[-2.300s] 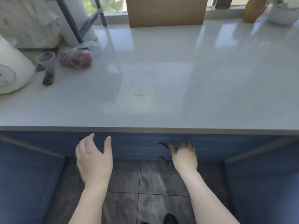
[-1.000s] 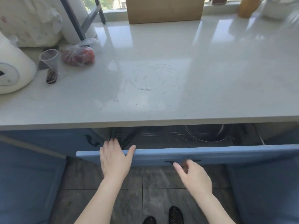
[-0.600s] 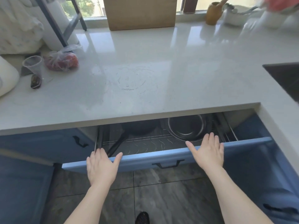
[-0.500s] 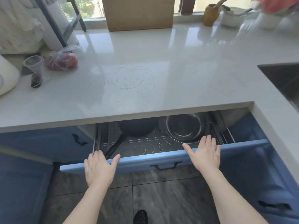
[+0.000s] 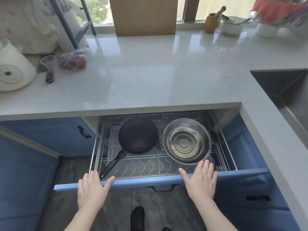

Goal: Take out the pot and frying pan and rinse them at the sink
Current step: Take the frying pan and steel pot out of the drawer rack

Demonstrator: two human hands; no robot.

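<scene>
You've pulled the drawer (image 5: 160, 180) further out, baring the frying pan (image 5: 138, 138) and pot (image 5: 186, 140); your left hand (image 5: 92, 190) and right hand (image 5: 200, 182) rest flat-fingered on its front edge.

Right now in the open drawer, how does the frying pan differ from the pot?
The frying pan is black and matte; the pot is shiny bare steel. The frying pan has a long handle running toward the left hand; the pot shows none. The pan sits left, the pot right, near the right hand. Both rest open side up on the wire rack.
</scene>
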